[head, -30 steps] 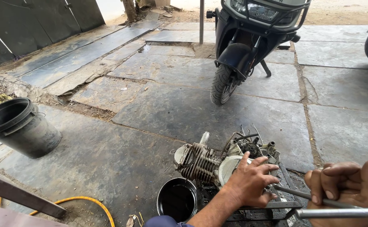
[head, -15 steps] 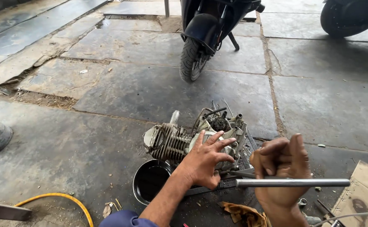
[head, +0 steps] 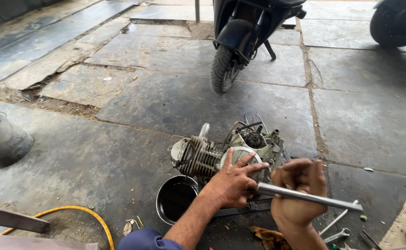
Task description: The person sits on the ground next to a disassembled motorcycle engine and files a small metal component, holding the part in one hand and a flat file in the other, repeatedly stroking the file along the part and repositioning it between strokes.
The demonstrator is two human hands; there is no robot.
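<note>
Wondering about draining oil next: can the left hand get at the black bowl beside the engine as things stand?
Probably yes: the left hand rests on the engine, the black bowl sits uncovered just below its wrist, nothing between.

I'm looking down at a roadside motorcycle repair yard: stained stone-slab floor (head: 175, 102), a stripped engine (head: 226, 153) lying on it beside a black oil pan (head: 176, 199), loose spanners (head: 337, 227) scattered nearby, a yellow hose (head: 73, 214), and a parked scooter (head: 244, 32) behind.

1 engine (head: 226, 153) – 2 hands (head: 233, 183).
</note>
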